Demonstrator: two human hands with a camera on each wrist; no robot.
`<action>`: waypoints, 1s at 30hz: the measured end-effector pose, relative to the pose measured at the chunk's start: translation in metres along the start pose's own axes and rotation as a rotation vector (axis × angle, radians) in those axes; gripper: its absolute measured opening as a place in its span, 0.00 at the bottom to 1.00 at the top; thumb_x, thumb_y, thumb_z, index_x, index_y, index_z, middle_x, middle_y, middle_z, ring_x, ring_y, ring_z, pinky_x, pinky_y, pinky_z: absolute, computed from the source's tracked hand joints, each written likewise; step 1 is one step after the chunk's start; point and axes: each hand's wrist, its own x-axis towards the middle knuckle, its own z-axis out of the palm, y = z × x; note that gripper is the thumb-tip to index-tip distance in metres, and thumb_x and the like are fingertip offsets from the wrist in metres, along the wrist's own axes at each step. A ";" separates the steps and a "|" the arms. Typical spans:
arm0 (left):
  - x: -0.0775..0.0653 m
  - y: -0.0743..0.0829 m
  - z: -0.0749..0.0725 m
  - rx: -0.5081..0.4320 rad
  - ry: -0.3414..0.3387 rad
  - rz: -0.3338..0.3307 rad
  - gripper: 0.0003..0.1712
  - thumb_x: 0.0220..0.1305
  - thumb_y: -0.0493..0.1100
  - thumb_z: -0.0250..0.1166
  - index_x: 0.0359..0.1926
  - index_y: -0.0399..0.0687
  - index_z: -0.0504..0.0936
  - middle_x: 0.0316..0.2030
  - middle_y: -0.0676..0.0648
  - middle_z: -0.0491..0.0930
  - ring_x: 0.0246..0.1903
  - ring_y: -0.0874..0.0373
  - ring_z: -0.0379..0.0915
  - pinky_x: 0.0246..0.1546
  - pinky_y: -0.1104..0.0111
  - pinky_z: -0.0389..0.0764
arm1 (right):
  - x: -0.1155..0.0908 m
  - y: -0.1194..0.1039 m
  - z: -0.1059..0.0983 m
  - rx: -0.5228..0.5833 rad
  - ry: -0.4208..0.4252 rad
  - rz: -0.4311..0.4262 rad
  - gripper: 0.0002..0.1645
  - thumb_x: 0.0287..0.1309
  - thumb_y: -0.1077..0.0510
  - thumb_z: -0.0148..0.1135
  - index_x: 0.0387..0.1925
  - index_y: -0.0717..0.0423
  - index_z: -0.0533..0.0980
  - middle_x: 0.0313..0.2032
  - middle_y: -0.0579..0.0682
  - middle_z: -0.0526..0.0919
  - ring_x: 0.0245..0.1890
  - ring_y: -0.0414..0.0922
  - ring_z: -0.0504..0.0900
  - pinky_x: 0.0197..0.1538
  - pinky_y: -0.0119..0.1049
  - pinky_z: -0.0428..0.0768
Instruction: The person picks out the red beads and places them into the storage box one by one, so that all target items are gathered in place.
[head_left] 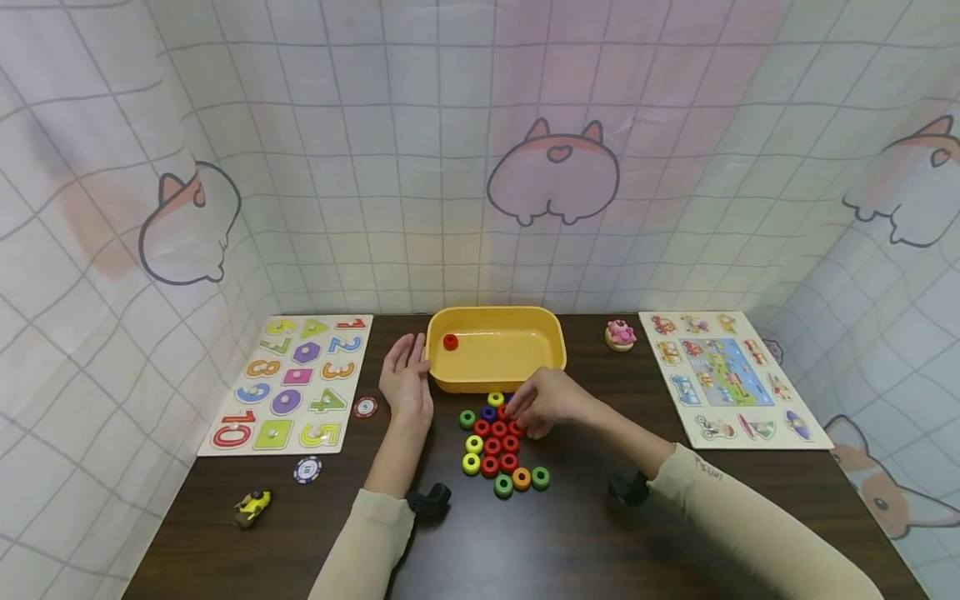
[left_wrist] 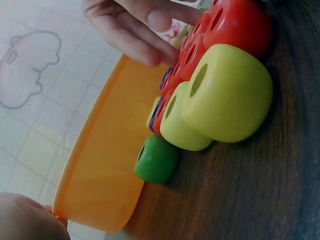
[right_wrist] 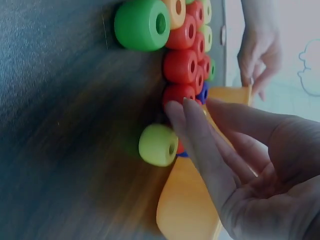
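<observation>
Red ring-shaped beads (head_left: 492,447) lie in a cluster on the table, with yellow beads (left_wrist: 227,95), green beads (right_wrist: 142,25), an orange bead (head_left: 521,478) and dark blue beads among them. Behind them stands a yellow tub (head_left: 495,385) with one red bead (head_left: 450,342) inside, near its left end. My left hand (head_left: 407,383) is at the tub's left end, fingers extended and thumb touching the rim. Over the cluster's right side is my right hand (head_left: 551,400), fingertips down at the red beads; the right wrist view shows thumb and fingers apart, with no bead clearly gripped.
A number puzzle board (head_left: 288,383) lies at left, a picture puzzle board (head_left: 731,379) at right. Poker chips (head_left: 307,469) and a yellow toy figure (head_left: 252,507) are on the left side. A pink cupcake-like toy (head_left: 620,335) stands right of the tub. A patterned curtain (head_left: 450,208) hangs behind.
</observation>
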 end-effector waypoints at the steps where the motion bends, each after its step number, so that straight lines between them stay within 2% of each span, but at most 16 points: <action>1: 0.000 0.000 0.000 -0.003 0.005 -0.001 0.36 0.53 0.11 0.46 0.61 0.36 0.72 0.62 0.39 0.69 0.62 0.48 0.71 0.63 0.61 0.72 | 0.000 0.000 0.002 -0.004 0.002 -0.003 0.09 0.52 0.67 0.70 0.38 0.58 0.86 0.33 0.55 0.88 0.27 0.54 0.87 0.31 0.47 0.87; 10: 0.001 -0.002 0.003 -0.014 0.030 -0.006 0.35 0.54 0.12 0.47 0.61 0.38 0.72 0.63 0.41 0.69 0.62 0.51 0.72 0.64 0.61 0.70 | 0.005 0.004 0.009 0.030 -0.005 0.004 0.09 0.52 0.70 0.68 0.36 0.60 0.85 0.34 0.56 0.87 0.27 0.53 0.88 0.32 0.46 0.87; 15: 0.005 -0.005 0.000 0.001 0.015 0.010 0.36 0.54 0.12 0.47 0.61 0.39 0.72 0.63 0.42 0.69 0.63 0.51 0.70 0.65 0.62 0.69 | 0.008 -0.004 -0.003 0.061 -0.026 -0.004 0.10 0.53 0.72 0.66 0.37 0.61 0.85 0.34 0.56 0.87 0.28 0.55 0.88 0.33 0.48 0.86; 19: 0.006 -0.004 -0.002 0.001 0.001 0.008 0.36 0.53 0.12 0.47 0.61 0.38 0.71 0.63 0.41 0.68 0.64 0.49 0.68 0.65 0.62 0.69 | 0.015 -0.018 -0.019 0.130 -0.065 -0.032 0.11 0.56 0.72 0.64 0.41 0.64 0.84 0.37 0.59 0.87 0.31 0.58 0.88 0.37 0.52 0.85; 23: 0.005 0.000 -0.003 0.000 -0.005 -0.014 0.37 0.53 0.12 0.49 0.62 0.37 0.70 0.64 0.40 0.67 0.66 0.49 0.67 0.64 0.63 0.70 | 0.029 -0.038 -0.039 0.177 -0.095 -0.042 0.13 0.59 0.71 0.62 0.47 0.65 0.82 0.42 0.60 0.86 0.35 0.59 0.87 0.42 0.54 0.84; 30: 0.008 0.000 -0.009 0.005 -0.032 -0.053 0.37 0.55 0.12 0.51 0.65 0.38 0.67 0.65 0.40 0.68 0.66 0.50 0.66 0.64 0.64 0.70 | 0.069 -0.060 -0.062 0.217 -0.057 -0.001 0.17 0.59 0.72 0.61 0.50 0.65 0.80 0.44 0.59 0.86 0.38 0.61 0.87 0.48 0.58 0.81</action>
